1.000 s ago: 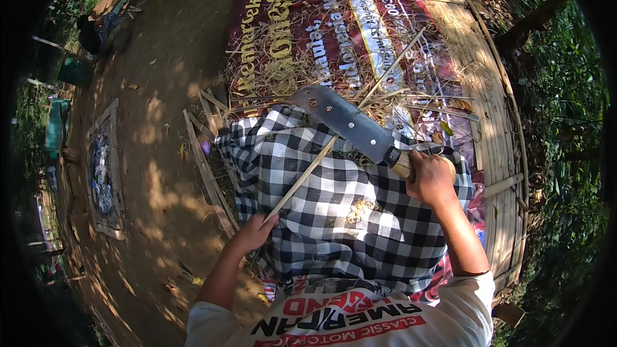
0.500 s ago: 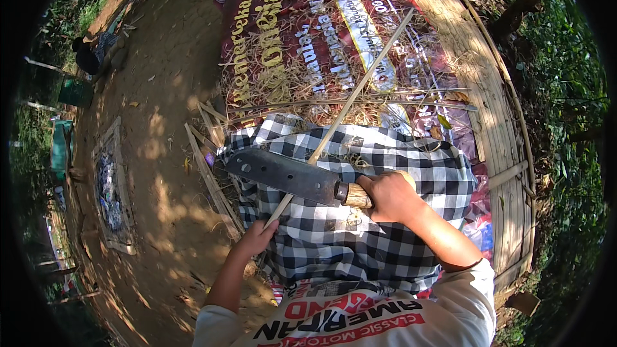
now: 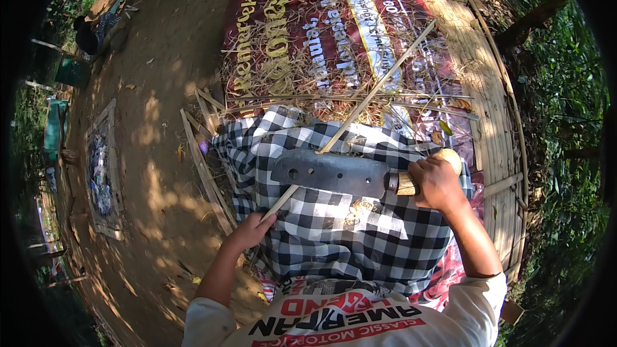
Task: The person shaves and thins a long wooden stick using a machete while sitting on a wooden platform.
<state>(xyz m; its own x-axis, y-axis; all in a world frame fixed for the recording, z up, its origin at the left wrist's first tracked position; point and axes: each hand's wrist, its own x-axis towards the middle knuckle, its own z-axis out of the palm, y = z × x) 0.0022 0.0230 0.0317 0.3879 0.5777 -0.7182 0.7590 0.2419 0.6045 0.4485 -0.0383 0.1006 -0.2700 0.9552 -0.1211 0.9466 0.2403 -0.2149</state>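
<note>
My right hand (image 3: 438, 181) is wrapped round the wooden handle of a broad cleaver (image 3: 334, 173), whose dark blade with several holes points left. The blade lies across a long thin bamboo strip (image 3: 379, 83) and hides a short piece of it. My left hand (image 3: 252, 231) pinches the strip's near end, and its far end reaches up to the right over a red banner. Beneath both hands a black-and-white checkered cloth (image 3: 373, 218) covers my lap. Whether the edge bites into the strip I cannot tell.
Thin shavings (image 3: 270, 58) litter the red banner (image 3: 308, 0) ahead, which lies on a bamboo platform (image 3: 498, 109). Split bamboo pieces (image 3: 205, 167) lie left of the cloth. Further left, a framed pit (image 3: 103, 173) sits in the dirt ground. Green plants grow at the right.
The cleaver and my right hand have moved right along the cloth, and the blade is now more level. My left hand has shifted slightly left, still holding the strip.
</note>
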